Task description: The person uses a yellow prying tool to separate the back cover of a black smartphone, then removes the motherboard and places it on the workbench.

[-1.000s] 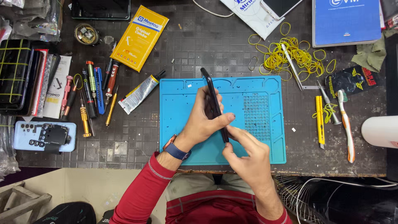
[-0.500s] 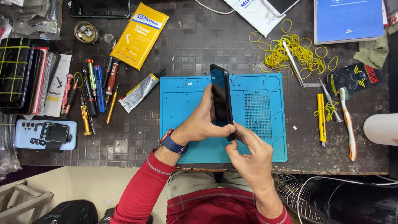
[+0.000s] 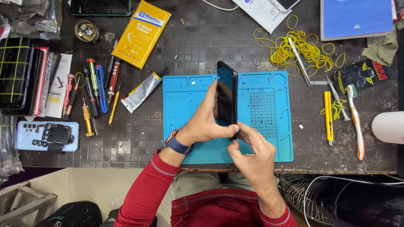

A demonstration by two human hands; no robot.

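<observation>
Here the left hand (image 3: pixel 206 122) grips a dark smartphone (image 3: pixel 227 98) on edge above the blue silicone repair mat (image 3: pixel 185 105) while the right hand (image 3: pixel 248 155) pinches its lower end, the phone looking closed and whole, tools lying untouched.

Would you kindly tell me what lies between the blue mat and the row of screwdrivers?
In the head view, a glue tube lies slanted between the blue mat and the screwdrivers.

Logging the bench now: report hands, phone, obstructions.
Left hand grips the black phone on edge. Right hand fingers at its lower end. Blue mat beneath; nothing blocking.
</observation>
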